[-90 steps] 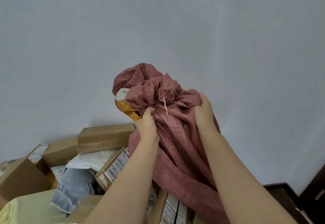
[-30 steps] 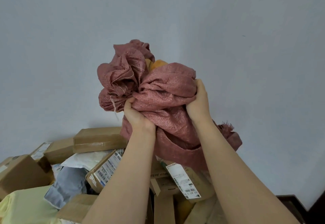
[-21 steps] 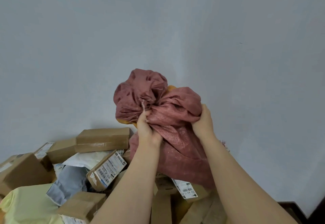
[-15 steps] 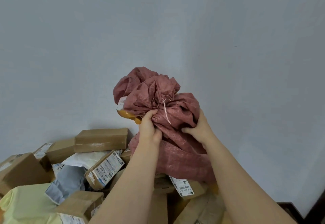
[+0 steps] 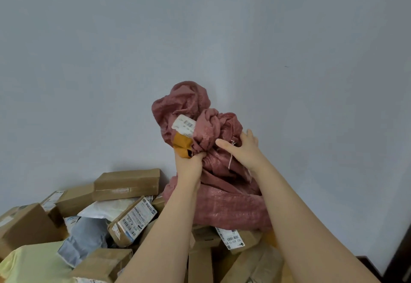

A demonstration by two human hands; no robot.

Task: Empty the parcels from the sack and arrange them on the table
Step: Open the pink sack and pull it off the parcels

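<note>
A crumpled dusty-red woven sack [image 5: 222, 202] is held upside down above a heap of parcels. My left hand [image 5: 189, 164] grips a bunch of its fabric from below. An orange parcel with a white label [image 5: 182, 143] pokes out of the sack just above that hand. My right hand [image 5: 243, 148] lies on the sack's right side with thumb and fingers spread, clasping nothing. Under the sack's mouth sits a labelled cardboard box [image 5: 235, 241].
Cardboard boxes [image 5: 126, 183] are piled at the lower left with a grey poly bag [image 5: 83, 239], a white poly bag [image 5: 104, 210] and a pale yellow bag [image 5: 33, 265]. A plain grey wall stands close behind. Dark furniture [image 5: 400, 260] shows at the lower right.
My right hand has let go of the fabric and spread open higher on the sack. The orange parcel shows further out of the sack. My left hand keeps its grip.
</note>
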